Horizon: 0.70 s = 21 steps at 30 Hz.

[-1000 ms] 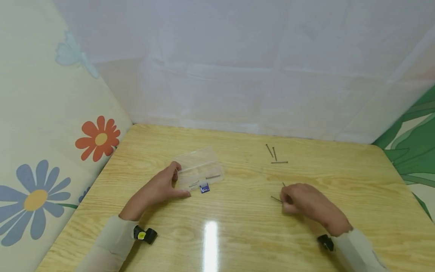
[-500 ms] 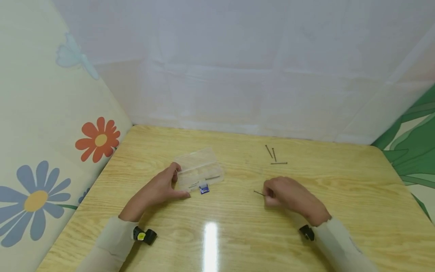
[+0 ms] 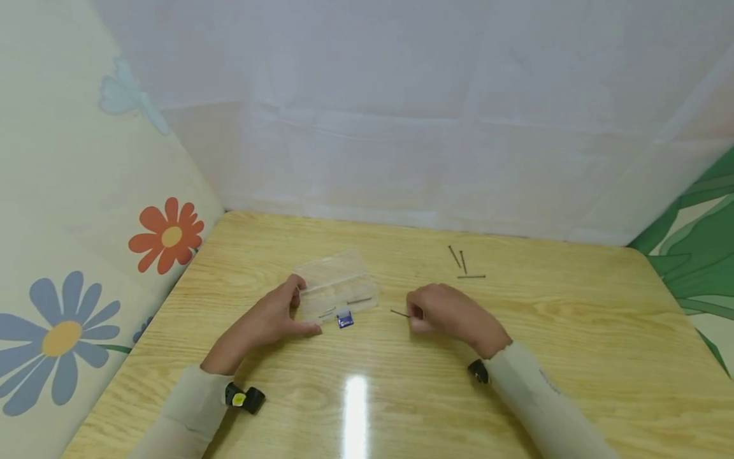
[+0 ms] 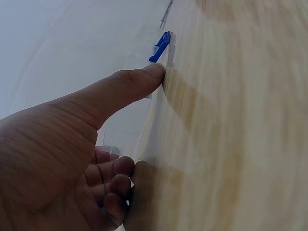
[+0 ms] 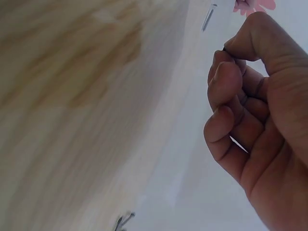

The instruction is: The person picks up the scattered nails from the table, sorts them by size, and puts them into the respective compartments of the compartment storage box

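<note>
My left hand [image 3: 272, 312] holds the left end of a clear plastic box [image 3: 329, 266], its thumb along the front edge and its other fingers bent at the end. The box lies open on the table, with a blue piece [image 3: 345, 319] at its front edge, likely a clasp. Inside lie a long nail [image 3: 359, 300] and some shorter thin metal pieces [image 3: 327, 312]. Right of the box, my right hand [image 3: 450, 315] pinches a dark nail [image 3: 399, 313] between thumb and index finger, its end pointing left. In the right wrist view, the fingers mostly hide that nail.
Three loose nails [image 3: 463, 261] lie farther back on the wooden table [image 3: 550, 299], right of centre. A white cloth wall [image 3: 367, 159] rises behind the table's back edge. Flower-patterned panels stand at the left and right sides.
My right hand has moved left across the table towards the box, carrying the nail. My left hand and the box have stayed in place.
</note>
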Each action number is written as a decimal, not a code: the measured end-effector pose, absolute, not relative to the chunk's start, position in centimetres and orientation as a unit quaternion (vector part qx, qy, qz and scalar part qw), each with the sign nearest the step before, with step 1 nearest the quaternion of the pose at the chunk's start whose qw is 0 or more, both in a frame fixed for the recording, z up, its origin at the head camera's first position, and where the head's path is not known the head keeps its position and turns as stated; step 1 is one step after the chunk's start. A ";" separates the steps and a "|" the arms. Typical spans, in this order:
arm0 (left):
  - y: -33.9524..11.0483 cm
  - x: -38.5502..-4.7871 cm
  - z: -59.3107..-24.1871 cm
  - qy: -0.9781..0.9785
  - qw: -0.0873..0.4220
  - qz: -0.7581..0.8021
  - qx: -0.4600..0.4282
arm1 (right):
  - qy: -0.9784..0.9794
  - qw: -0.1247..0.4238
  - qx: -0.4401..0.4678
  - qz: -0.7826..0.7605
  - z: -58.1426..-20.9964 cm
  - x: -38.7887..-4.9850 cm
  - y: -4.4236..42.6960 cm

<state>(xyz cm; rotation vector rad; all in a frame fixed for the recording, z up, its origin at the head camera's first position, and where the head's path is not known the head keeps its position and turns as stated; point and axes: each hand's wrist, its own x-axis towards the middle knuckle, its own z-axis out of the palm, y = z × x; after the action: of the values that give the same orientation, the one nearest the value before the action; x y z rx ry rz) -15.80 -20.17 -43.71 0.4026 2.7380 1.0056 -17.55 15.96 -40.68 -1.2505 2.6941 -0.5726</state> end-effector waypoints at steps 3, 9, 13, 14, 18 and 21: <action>-20.3 -15.7 -43.9 0.926 0.098 0.339 0.136 | 0.888 0.070 -0.415 -0.188 -40.4 -17.8 14.7; -20.4 -15.6 -44.1 0.928 0.092 0.333 0.137 | 0.889 0.089 -0.412 -0.181 -40.1 -18.9 12.4; -20.4 -15.5 -44.2 0.932 0.082 0.326 0.138 | 0.892 0.093 -0.410 -0.169 -39.8 -19.7 11.2; -20.4 -15.5 -44.3 0.932 0.079 0.324 0.139 | 0.892 0.093 -0.410 -0.167 -39.8 -19.9 11.0; -20.4 -15.4 -44.4 0.933 0.072 0.320 0.147 | 0.893 0.095 -0.406 -0.168 -39.7 -20.3 10.2; -20.4 -15.3 -44.4 0.934 0.065 0.317 0.154 | 0.894 0.099 -0.402 -0.172 -39.6 -20.6 9.7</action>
<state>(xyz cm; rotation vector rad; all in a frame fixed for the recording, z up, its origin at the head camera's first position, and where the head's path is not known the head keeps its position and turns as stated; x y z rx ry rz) -15.30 -20.39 -44.36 0.4643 2.8180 0.9560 -20.61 9.71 -39.59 -1.1891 2.6426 -0.5100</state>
